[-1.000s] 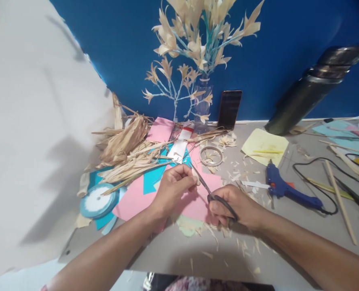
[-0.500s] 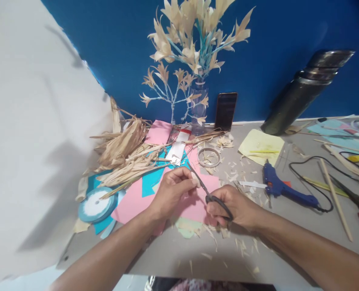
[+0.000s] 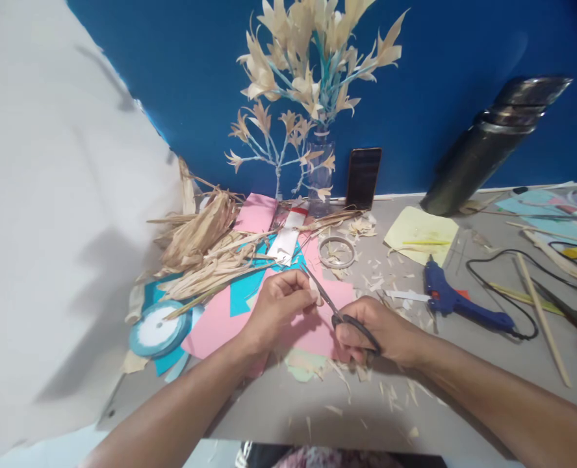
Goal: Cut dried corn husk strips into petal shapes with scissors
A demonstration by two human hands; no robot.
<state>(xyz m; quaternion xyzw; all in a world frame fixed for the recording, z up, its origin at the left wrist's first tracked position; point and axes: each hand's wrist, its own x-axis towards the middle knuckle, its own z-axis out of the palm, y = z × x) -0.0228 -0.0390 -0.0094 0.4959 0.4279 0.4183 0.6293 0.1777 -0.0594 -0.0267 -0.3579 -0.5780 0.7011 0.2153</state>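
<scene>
My right hand [image 3: 379, 335] grips the black handles of a pair of scissors [image 3: 334, 312], whose blades point up and left. My left hand [image 3: 279, 309] is closed in a pinch on a small pale strip of dried leaf [image 3: 316, 294], held right against the blades. Both hands hover over pink paper sheets [image 3: 312, 328] on the grey table [image 3: 318, 403]. Pale cut scraps [image 3: 386, 393] lie scattered beneath and in front of my hands.
A heap of dried leaves [image 3: 205, 244] and blue paper lie to the left, with a ribbon spool [image 3: 154, 328]. A vase of leaf flowers [image 3: 318, 169], a phone [image 3: 363, 177], a tape ring [image 3: 336, 251], a blue glue gun [image 3: 457, 305] and a dark flask [image 3: 488, 149] stand behind and right.
The hands and scissors stay almost in place over the pink paper; the camera view shifted slightly. The scissors' blades remain against the pinched strip.
</scene>
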